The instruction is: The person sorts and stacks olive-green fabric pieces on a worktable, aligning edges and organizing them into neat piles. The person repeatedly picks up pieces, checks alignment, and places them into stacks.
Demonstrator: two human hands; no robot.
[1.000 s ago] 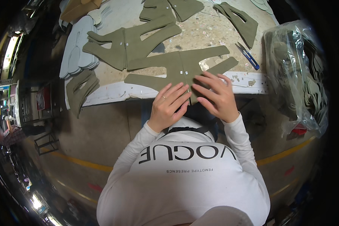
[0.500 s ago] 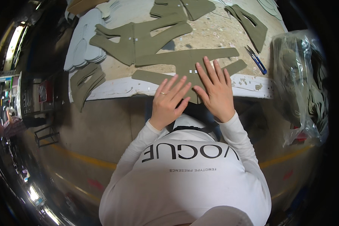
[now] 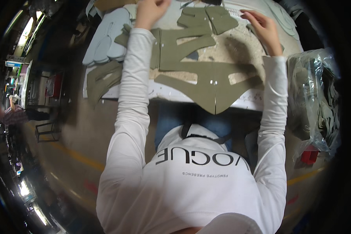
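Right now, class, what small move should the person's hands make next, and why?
Probably the right hand should come down onto the olive cut-out piece near it: both hands are raised at the table's far side, the left hand fisted, neither visibly holding anything.

Large olive-green cut fabric piece point(image 3: 212, 84) at worktable point(image 3: 171, 93) near edge, point overhanging. Similar olive pieces point(image 3: 183, 43) behind it. Pale grey-blue cut-outs stack point(image 3: 107, 39) at left edge. Clear plastic bag point(image 3: 314, 101) beyond right edge.
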